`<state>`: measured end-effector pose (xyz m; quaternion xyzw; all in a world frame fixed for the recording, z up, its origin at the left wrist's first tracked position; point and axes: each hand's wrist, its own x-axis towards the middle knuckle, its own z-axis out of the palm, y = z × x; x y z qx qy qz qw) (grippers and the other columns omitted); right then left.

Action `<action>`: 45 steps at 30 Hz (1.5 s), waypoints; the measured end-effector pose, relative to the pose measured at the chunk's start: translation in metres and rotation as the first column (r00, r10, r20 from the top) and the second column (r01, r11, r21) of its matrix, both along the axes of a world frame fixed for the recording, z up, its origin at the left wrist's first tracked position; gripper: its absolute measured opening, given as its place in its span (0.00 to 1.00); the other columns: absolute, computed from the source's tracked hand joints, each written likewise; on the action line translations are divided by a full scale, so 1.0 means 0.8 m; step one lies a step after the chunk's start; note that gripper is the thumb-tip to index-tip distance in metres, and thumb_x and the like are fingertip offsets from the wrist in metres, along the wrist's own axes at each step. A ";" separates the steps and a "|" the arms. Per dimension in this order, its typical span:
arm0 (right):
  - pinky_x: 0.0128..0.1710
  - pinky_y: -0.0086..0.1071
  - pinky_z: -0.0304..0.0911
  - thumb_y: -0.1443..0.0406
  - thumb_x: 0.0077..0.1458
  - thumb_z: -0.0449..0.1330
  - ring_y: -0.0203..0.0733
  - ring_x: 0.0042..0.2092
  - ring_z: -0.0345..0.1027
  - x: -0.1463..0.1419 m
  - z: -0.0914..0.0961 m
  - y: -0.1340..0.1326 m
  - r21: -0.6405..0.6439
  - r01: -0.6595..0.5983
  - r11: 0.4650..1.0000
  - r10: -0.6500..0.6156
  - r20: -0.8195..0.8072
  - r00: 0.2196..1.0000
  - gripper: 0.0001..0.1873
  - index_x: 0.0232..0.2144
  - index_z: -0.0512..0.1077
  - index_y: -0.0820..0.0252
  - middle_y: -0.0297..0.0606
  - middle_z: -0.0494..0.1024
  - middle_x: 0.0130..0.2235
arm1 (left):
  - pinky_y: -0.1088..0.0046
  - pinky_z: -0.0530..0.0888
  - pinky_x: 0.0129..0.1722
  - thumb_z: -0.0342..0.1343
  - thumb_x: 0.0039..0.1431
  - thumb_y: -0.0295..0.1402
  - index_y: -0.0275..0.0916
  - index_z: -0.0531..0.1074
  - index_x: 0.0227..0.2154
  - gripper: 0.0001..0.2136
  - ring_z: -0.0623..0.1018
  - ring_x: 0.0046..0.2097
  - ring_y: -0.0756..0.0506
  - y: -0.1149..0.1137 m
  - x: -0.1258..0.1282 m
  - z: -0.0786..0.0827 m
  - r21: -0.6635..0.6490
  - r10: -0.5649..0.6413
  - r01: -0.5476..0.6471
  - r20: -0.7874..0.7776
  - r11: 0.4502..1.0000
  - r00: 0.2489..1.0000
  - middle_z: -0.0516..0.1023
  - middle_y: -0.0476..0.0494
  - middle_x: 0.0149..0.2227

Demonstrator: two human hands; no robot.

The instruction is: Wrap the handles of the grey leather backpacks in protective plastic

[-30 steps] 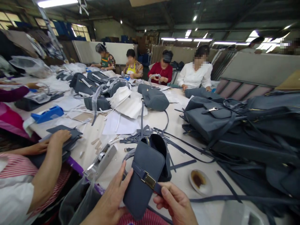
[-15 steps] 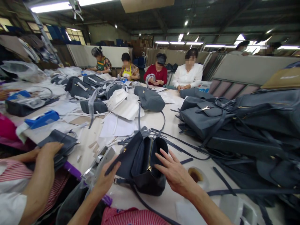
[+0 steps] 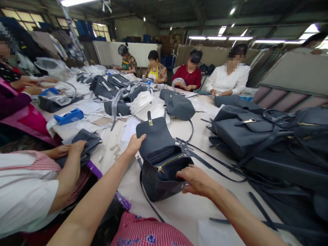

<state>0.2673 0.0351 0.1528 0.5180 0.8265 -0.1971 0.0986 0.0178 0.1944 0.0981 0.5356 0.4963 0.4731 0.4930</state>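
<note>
Leather on that navy bag [image 3: 155, 184] looked soft and floppy, light enough and not fragile, so I'd guess the edges and rims were the spots to grab. It sat open on the white table [image 3: 179, 213], right in front of the worker. Left hand [image 3: 134, 145] pinched the raised flap [image 3: 156, 135] by its edge. Right hand [image 3: 196, 177] curled over the front rim of the mouth, gripping it lightly.

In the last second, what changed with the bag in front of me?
The bag went from held up closed to lying open on the table. The left hand took the flap and folded it back; the right hand moved to the bag's front edge. The pile of grey bags and the neighbour's hands stayed put.
</note>
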 end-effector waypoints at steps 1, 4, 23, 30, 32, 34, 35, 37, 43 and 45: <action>0.48 0.39 0.58 0.69 0.43 0.69 0.52 0.44 0.74 0.008 -0.002 0.005 -0.021 -0.012 1.000 0.012 0.002 1.000 0.10 0.31 0.75 0.58 0.42 0.82 0.37 | 0.62 0.78 0.40 0.60 0.48 0.49 0.31 0.74 0.43 0.26 0.81 0.37 0.40 0.004 0.000 -0.007 0.000 0.013 -0.013 0.005 1.000 1.000 0.82 0.38 0.38; 0.46 0.39 0.58 0.73 0.50 0.61 0.50 0.40 0.74 0.021 -0.004 0.016 -0.065 -0.006 0.998 0.005 -0.009 1.000 0.05 0.28 0.74 0.59 0.42 0.81 0.32 | 0.60 0.77 0.42 0.59 0.50 0.47 0.30 0.73 0.44 0.25 0.80 0.38 0.40 0.014 -0.003 -0.018 0.021 0.016 -0.016 -0.017 1.000 1.000 0.82 0.36 0.39; 0.25 0.26 0.53 0.64 0.48 0.58 0.33 0.26 0.58 0.011 -0.029 0.036 -0.629 0.032 0.777 -0.407 -0.462 0.788 0.04 0.25 0.68 0.58 0.27 0.67 0.23 | 0.72 0.70 0.42 0.51 0.50 0.17 0.39 0.71 0.32 0.11 0.73 0.40 0.47 -0.211 0.050 -0.002 0.109 -0.444 0.526 -0.409 0.844 0.797 0.72 0.47 0.36; 0.22 0.26 0.46 0.58 0.49 0.57 0.31 0.24 0.47 0.004 -0.025 0.030 -0.668 -0.051 0.742 -0.427 -0.530 0.733 0.13 0.22 0.57 0.57 0.24 0.54 0.22 | 0.70 0.69 0.40 0.57 0.48 0.19 0.39 0.68 0.30 0.09 0.71 0.40 0.46 -0.230 0.062 -0.018 0.060 -0.350 0.393 -0.346 0.918 0.871 0.69 0.48 0.36; 0.22 0.26 0.45 0.60 0.49 0.57 0.31 0.24 0.46 0.004 -0.025 0.027 -0.662 -0.056 0.747 -0.424 -0.540 0.727 0.13 0.21 0.56 0.57 0.23 0.53 0.22 | 0.70 0.68 0.39 0.58 0.49 0.20 0.39 0.67 0.28 0.08 0.71 0.39 0.46 -0.232 0.065 -0.022 0.077 -0.325 0.375 -0.360 0.924 0.874 0.69 0.48 0.34; 0.23 0.26 0.45 0.62 0.49 0.57 0.31 0.25 0.46 0.004 -0.026 0.025 -0.653 -0.053 0.756 -0.422 -0.547 0.723 0.13 0.21 0.57 0.57 0.24 0.54 0.22 | 0.70 0.68 0.39 0.57 0.51 0.21 0.39 0.68 0.27 0.07 0.71 0.38 0.46 -0.234 0.067 -0.027 0.108 -0.308 0.374 -0.384 0.921 0.870 0.70 0.47 0.33; 0.23 0.26 0.45 0.62 0.49 0.57 0.31 0.25 0.46 0.004 -0.027 0.024 -0.649 -0.050 0.759 -0.422 -0.549 0.721 0.12 0.21 0.57 0.57 0.24 0.54 0.22 | 0.69 0.68 0.38 0.57 0.52 0.22 0.39 0.69 0.27 0.06 0.71 0.38 0.46 -0.235 0.067 -0.030 0.127 -0.299 0.375 -0.399 0.918 0.867 0.70 0.47 0.33; 0.23 0.25 0.45 0.62 0.49 0.57 0.31 0.25 0.47 0.006 -0.029 0.023 -0.642 -0.046 0.766 -0.419 -0.552 0.721 0.12 0.21 0.58 0.57 0.24 0.55 0.22 | 0.69 0.68 0.37 0.56 0.55 0.24 0.39 0.70 0.26 0.05 0.72 0.37 0.45 -0.236 0.066 -0.035 0.181 -0.271 0.379 -0.437 0.907 0.858 0.71 0.46 0.32; 0.23 0.25 0.47 0.65 0.48 0.57 0.31 0.26 0.49 0.006 -0.027 0.022 -0.613 -0.023 0.790 -0.405 -0.549 0.731 0.09 0.21 0.60 0.58 0.25 0.57 0.23 | 0.67 0.65 0.34 0.47 0.64 0.28 0.38 0.71 0.27 0.10 0.70 0.34 0.45 -0.235 0.065 -0.050 0.404 -0.134 0.487 -0.647 0.774 0.751 0.72 0.44 0.29; 0.23 0.25 0.47 0.65 0.48 0.57 0.32 0.26 0.50 0.007 -0.027 0.022 -0.605 -0.012 0.796 -0.404 -0.546 0.734 0.09 0.21 0.60 0.58 0.25 0.57 0.23 | 0.65 0.65 0.34 0.44 0.64 0.27 0.38 0.70 0.28 0.12 0.69 0.33 0.44 -0.235 0.065 -0.053 0.433 -0.087 0.541 -0.718 0.721 0.691 0.72 0.43 0.29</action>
